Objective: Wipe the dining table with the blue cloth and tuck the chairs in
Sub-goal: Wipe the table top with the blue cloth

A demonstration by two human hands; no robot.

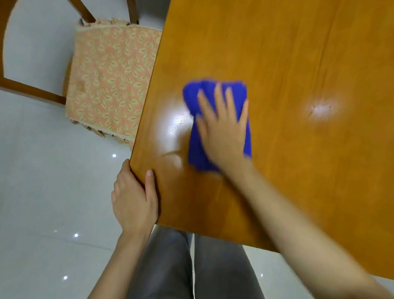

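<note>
The orange-brown wooden dining table (301, 48) fills the right and upper part of the view. A folded blue cloth (196, 147) lies flat on it near the left corner. My right hand (222, 129) presses down on the cloth with fingers spread, palm flat. My left hand (134, 198) grips the table's near left corner, thumb on top and fingers under the edge. A wooden chair (114, 80) with a pink and cream patterned seat cushion stands at the table's left side, its seat partly under the edge.
Glossy light grey floor tiles (43, 195) lie to the left and below. My legs in grey trousers (188, 278) stand at the table's near edge. Two bright light reflections with small specks show on the tabletop beside the cloth.
</note>
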